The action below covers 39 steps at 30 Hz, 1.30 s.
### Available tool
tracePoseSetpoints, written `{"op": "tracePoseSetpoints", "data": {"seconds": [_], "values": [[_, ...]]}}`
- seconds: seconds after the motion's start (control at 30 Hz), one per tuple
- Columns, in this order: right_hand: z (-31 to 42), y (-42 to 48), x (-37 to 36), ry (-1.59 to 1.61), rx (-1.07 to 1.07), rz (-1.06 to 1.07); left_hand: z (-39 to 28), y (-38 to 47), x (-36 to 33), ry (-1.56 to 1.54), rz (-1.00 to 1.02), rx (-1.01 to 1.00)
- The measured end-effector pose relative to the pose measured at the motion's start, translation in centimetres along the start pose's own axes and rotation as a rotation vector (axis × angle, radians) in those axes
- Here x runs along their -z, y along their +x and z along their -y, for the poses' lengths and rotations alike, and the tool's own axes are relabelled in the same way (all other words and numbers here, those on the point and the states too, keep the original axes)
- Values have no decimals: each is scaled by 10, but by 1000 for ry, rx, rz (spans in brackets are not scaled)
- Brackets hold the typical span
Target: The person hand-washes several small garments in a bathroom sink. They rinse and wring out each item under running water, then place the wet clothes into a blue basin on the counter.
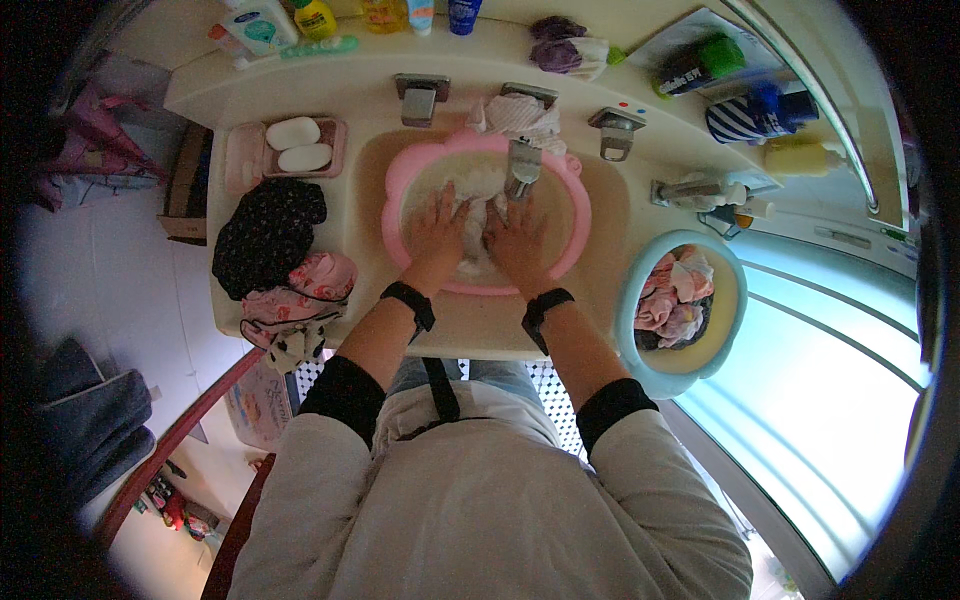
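A pink plastic washbasin (pixel 583 225) with a wavy rim stands in the cream sink (pixel 611 199) and holds cloudy water. White wet cloth (pixel 480 180) lies in the water, partly below the faucet spout (pixel 523 169). My left hand (pixel 439 231) is in the basin at the cloth's left side, palm down with fingers spread. On the other side my right hand (pixel 519 236) is also palm down, its fingers apart and its thumb side against the cloth. What lies beneath both palms is hidden.
Left on the counter are dark patterned cloth (pixel 270 236), pink printed cloth (pixel 300 300) and a soap dish (pixel 339 150) with two white bars. A light-blue basin (pixel 628 300) of clothes stands right. Striped cloth (pixel 517 120) drapes the faucet base. Bottles (pixel 315 19) line the back ledge.
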State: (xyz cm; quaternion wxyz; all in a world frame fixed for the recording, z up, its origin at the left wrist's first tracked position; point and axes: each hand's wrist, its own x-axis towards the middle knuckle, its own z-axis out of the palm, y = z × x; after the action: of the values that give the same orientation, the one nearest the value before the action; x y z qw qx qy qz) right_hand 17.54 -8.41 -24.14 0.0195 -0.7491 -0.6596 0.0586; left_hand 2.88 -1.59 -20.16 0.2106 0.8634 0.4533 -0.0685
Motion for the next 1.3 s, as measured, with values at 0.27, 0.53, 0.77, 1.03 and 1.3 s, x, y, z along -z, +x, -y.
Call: {"op": "tracePoseSetpoints", "data": {"seconds": [0.27,0.53,0.77,1.03,1.3], "values": [[-14,2,-16,-82,101,31,12,8,-39,135,5,-15],[2,5,23,452,-345,-32,2,16,-52,-1287,-195,535],[36,14,65,999,-369,99,-20,-3,22,-2121,154,335],[61,-4,138,644,-82,35,-18,3,57,-2137,35,350],[55,15,121,447,-46,-25,-6,18,5,-1792,-51,294]]}}
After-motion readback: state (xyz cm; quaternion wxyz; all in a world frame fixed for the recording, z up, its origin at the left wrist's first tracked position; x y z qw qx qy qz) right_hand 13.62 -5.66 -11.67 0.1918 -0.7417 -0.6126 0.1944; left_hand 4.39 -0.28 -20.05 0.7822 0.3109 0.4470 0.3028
